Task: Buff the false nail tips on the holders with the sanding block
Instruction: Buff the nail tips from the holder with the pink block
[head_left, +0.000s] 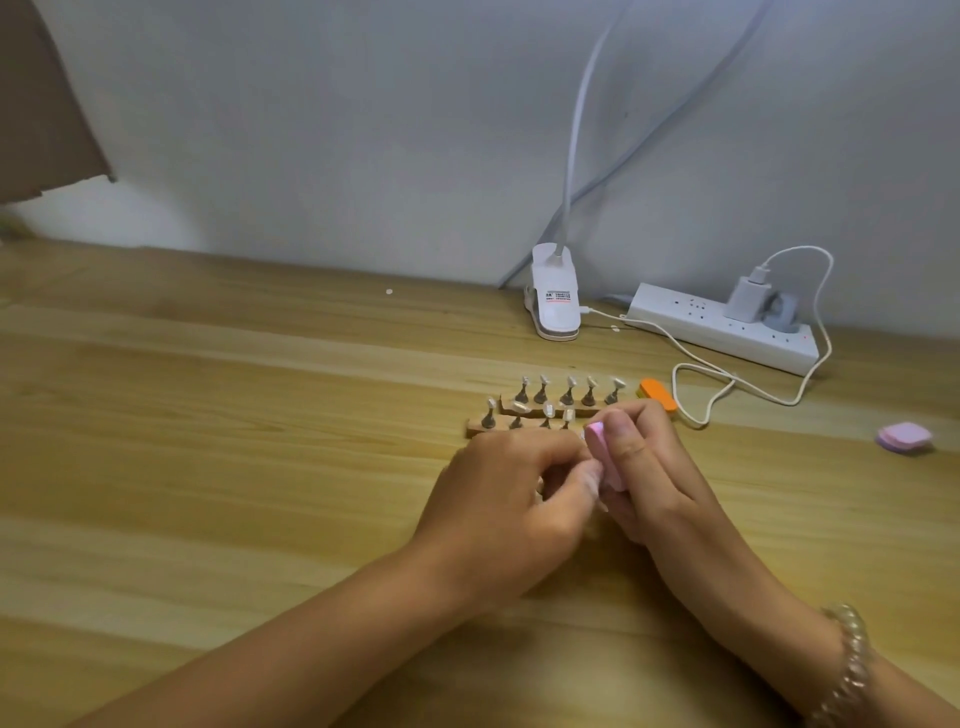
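Observation:
Two wooden holder strips (571, 409) lie on the wooden table (208, 441), each carrying several pale false nail tips (543, 384) on small metal stands. Just in front of them, my right hand (644, 478) grips a pink sanding block (605, 452) between thumb and fingers. My left hand (514, 499) is curled beside it, its thumb and fingertips pinched together against the block's left side; what they hold is hidden. Both hands touch each other near the right end of the front strip.
An orange block (658, 395) lies right of the holders. Pink pads (903, 437) sit at the far right. A white clip lamp (555, 296), a power strip (727, 327) with charger and a looping white cable (701, 384) stand near the wall.

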